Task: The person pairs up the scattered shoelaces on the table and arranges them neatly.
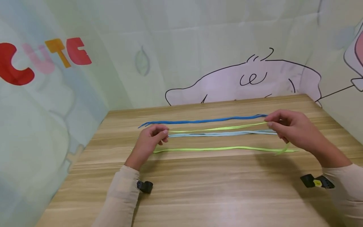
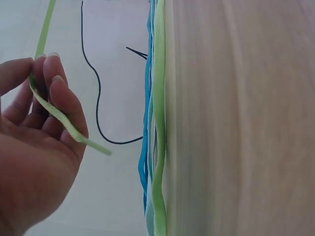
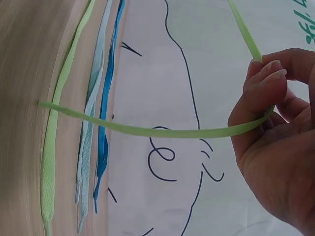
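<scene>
A yellow-green shoelace (image 1: pixel 218 128) is stretched above the table between my two hands. My left hand (image 1: pixel 148 140) pinches it near one end; a short tail (image 2: pixel 64 120) hangs over the fingers in the left wrist view. The other end is pinched by my right hand (image 1: pixel 296 130), and a longer tail (image 3: pixel 172 132) droops from it in the right wrist view. Below the hands, a second yellow-green shoelace (image 1: pixel 210 149) lies straight across the table. Beyond it are light blue shoelaces (image 1: pixel 215 134) side by side, then dark blue shoelaces (image 1: pixel 198 121) farthest back.
The wood-grain table (image 1: pixel 198 189) runs up to a printed cloth backdrop (image 1: pixel 127 63) at the back and left. A black wrist camera (image 1: pixel 145 187) sits by the left sleeve, and another black mount (image 1: pixel 317 182) by the right.
</scene>
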{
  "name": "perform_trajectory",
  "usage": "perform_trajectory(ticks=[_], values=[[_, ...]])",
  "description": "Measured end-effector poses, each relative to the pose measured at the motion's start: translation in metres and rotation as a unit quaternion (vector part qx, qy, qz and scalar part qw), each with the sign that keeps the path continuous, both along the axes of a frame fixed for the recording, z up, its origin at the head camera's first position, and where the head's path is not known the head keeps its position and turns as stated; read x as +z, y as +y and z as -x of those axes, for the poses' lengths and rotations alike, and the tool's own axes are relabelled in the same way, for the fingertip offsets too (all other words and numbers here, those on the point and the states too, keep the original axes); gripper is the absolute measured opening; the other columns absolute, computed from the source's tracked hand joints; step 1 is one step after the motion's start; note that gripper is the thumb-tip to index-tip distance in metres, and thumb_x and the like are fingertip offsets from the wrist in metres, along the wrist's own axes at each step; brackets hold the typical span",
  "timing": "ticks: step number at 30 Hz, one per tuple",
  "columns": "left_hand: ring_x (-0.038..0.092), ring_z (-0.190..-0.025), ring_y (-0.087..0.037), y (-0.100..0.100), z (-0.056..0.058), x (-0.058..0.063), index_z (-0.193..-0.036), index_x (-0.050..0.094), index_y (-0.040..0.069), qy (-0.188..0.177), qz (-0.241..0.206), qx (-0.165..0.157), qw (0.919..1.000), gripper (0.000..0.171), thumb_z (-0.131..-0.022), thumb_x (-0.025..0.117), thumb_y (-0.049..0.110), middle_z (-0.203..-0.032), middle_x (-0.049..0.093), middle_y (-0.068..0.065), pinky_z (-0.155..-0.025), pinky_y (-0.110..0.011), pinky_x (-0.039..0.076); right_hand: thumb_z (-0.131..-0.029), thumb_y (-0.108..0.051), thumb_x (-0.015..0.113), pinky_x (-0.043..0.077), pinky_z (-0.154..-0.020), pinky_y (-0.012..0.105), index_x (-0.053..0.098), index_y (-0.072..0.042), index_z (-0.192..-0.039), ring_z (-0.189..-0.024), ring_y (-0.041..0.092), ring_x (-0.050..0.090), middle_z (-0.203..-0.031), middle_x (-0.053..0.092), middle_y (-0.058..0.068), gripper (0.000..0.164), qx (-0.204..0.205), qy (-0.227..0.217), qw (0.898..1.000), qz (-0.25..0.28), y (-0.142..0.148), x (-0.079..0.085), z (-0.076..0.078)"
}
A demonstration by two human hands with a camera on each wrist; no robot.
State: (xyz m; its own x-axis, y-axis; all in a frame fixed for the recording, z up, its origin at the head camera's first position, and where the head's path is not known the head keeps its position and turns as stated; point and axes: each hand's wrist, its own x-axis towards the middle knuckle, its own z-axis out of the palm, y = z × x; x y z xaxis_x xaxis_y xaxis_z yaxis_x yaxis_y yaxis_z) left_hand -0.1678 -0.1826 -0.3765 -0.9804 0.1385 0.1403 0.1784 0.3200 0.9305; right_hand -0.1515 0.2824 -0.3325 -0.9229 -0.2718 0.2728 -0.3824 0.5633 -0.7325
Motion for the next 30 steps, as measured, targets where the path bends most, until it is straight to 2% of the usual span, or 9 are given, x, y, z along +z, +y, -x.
perform_trajectory(ticks=[4,13,24,30], values=[[0.064,-0.092,-0.026,-0.003,-0.001,0.0,-0.116,0.066,0.006,-0.004,0.01,0.005,0.9999,0.029,-0.1,0.064,0.03,-0.105,0.064,-0.024,-0.079,-0.034,0.054,-0.102,-0.017,0.061,0.045,-0.046,0.032,0.065,-0.007,-0.111,-0.057,0.021,0.05,-0.074,0.056,0.007,0.015,-0.022,-0.003,1.0,-0.012,0.003,0.001,0.002],[0.063,-0.092,-0.027,-0.008,0.002,0.0,-0.116,0.066,0.004,-0.007,0.019,0.015,0.9997,0.03,-0.101,0.062,0.029,-0.105,0.064,-0.024,-0.08,-0.034,0.052,-0.102,-0.031,0.06,0.049,-0.053,0.034,0.064,-0.005,-0.112,-0.068,0.024,0.054,-0.085,0.06,0.01,0.028,-0.082,-0.041,0.995,-0.033,0.004,0.002,0.003],[0.063,-0.092,-0.024,-0.014,0.005,-0.002,-0.117,0.066,0.002,-0.018,0.027,0.044,0.9985,0.03,-0.102,0.062,0.027,-0.104,0.064,-0.02,-0.08,-0.034,0.051,-0.103,-0.028,0.057,0.051,-0.059,0.033,0.059,-0.001,-0.118,-0.073,0.023,0.055,-0.092,0.061,0.012,0.031,-0.078,-0.079,0.991,-0.068,0.014,-0.006,0.013],[0.062,-0.09,-0.023,-0.017,0.005,-0.003,-0.116,0.065,0.001,-0.028,0.022,0.052,0.998,0.027,-0.102,0.061,0.023,-0.104,0.063,-0.024,-0.079,-0.034,0.051,-0.103,-0.029,0.057,0.051,-0.06,0.034,0.059,-0.001,-0.116,-0.076,0.024,0.055,-0.095,0.062,0.015,0.031,-0.074,-0.111,0.988,-0.081,0.017,-0.008,0.017]])
